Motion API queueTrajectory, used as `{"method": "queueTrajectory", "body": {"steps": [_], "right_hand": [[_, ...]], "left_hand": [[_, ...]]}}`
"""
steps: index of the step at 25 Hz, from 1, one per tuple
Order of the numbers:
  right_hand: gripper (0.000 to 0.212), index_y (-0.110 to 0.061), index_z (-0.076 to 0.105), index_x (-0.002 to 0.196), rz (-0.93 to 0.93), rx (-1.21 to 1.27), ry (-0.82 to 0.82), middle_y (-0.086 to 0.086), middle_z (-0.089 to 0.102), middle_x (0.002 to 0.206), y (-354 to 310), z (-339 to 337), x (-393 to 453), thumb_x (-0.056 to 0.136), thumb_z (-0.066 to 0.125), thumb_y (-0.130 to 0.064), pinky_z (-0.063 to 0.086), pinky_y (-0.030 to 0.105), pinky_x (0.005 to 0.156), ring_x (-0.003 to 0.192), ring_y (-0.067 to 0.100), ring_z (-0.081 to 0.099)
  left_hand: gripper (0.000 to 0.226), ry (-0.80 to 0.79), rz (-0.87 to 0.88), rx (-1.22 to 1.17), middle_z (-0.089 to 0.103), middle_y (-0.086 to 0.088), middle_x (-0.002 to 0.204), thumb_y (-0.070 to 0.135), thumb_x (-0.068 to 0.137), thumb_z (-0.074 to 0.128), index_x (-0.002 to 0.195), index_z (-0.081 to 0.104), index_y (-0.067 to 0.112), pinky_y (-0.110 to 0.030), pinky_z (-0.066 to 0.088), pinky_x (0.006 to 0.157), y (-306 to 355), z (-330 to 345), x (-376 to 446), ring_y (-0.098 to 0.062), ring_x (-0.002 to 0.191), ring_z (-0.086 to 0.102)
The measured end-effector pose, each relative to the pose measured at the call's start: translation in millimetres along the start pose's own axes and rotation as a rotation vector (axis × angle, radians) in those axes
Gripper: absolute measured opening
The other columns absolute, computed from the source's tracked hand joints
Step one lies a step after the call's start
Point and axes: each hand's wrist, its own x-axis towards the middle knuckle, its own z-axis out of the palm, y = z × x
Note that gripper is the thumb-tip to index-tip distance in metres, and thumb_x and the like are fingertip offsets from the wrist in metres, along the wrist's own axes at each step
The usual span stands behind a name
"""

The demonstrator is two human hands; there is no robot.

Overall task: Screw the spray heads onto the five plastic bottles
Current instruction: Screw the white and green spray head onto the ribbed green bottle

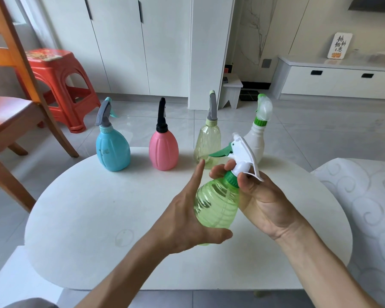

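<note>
A clear green bottle (217, 205) is held tilted above the white table (98, 207). My left hand (187, 221) grips its body, thumb under the base and forefinger raised straight. My right hand (260, 196) pinches the green collar beneath the white spray head (242, 152), whose green trigger points left. Along the table's far edge stand a blue bottle (112, 150), a pink bottle (163, 150), a pale yellow-green bottle (207, 141) and a white bottle (257, 138), each with a spray head on top.
A wooden chair (11, 112) and a red plastic stool (60, 85) stand at the left beyond the table. A white patterned cushion (369, 207) lies at the right. White cabinets and a low drawer unit (338, 81) line the far wall.
</note>
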Motion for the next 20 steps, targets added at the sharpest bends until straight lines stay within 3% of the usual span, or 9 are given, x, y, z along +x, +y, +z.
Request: {"method": "queueTrajectory", "body": {"steps": [2,6,13,20], "right_hand": [[0.042,-0.010,0.067,0.107,-0.002,-0.050,0.036,0.013,0.069,0.110,2,2,-2,0.078,0.078,-0.040,0.044,0.040,0.097,0.110,0.027,0.062],[0.043,-0.007,0.065,0.107,-0.055,-0.182,0.090,0.009,0.067,0.104,5,12,-6,0.083,0.072,-0.042,0.042,0.035,0.093,0.100,0.021,0.060],[0.023,-0.017,0.073,0.097,-0.038,-0.215,0.191,0.006,0.070,0.096,6,17,-6,0.081,0.069,-0.033,0.047,0.027,0.090,0.095,0.015,0.067],[0.022,-0.017,0.076,0.094,-0.068,-0.235,0.219,0.006,0.073,0.092,4,15,-10,0.079,0.071,-0.033,0.050,0.022,0.085,0.093,0.015,0.070]], "left_hand": [[0.140,0.006,-0.001,-0.012,0.042,0.059,0.103,0.039,0.053,0.091,0.152,-0.006,0.049,0.003,0.041,0.069,-6,4,-2,0.031,0.096,0.047],[0.136,0.041,0.003,-0.045,0.047,0.041,0.102,0.032,0.054,0.091,0.154,-0.001,0.047,0.004,0.040,0.067,-10,3,-2,0.031,0.091,0.046],[0.133,0.057,-0.005,-0.052,0.040,0.039,0.124,0.034,0.056,0.090,0.155,0.001,0.043,0.005,0.036,0.076,-13,7,-1,0.031,0.104,0.040],[0.135,0.050,-0.032,-0.043,0.033,0.017,0.154,0.036,0.054,0.090,0.152,-0.001,0.051,0.003,0.037,0.084,-9,11,-1,0.029,0.118,0.036]]}}
